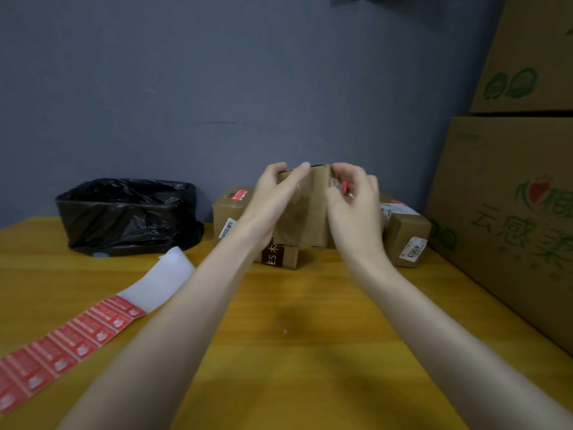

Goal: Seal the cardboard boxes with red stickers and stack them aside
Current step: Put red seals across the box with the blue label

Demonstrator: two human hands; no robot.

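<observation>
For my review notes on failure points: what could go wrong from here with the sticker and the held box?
The red sticker, pinched in the right hand, could fold on itself or land crooked on the held box. The left hand holds the box near its top, so pressing might tip it.

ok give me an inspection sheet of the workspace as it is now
surface: yellow wooden table
job's things: box held up over the table; red sticker by its right edge; sticker strip lying left; three back boxes, left one bears a red sticker
clutter: black bagged bin back left
fingers: left hand grips box; right hand pinches sticker
cables: nothing seen
surroundings: grey wall; big cartons stacked right
</observation>
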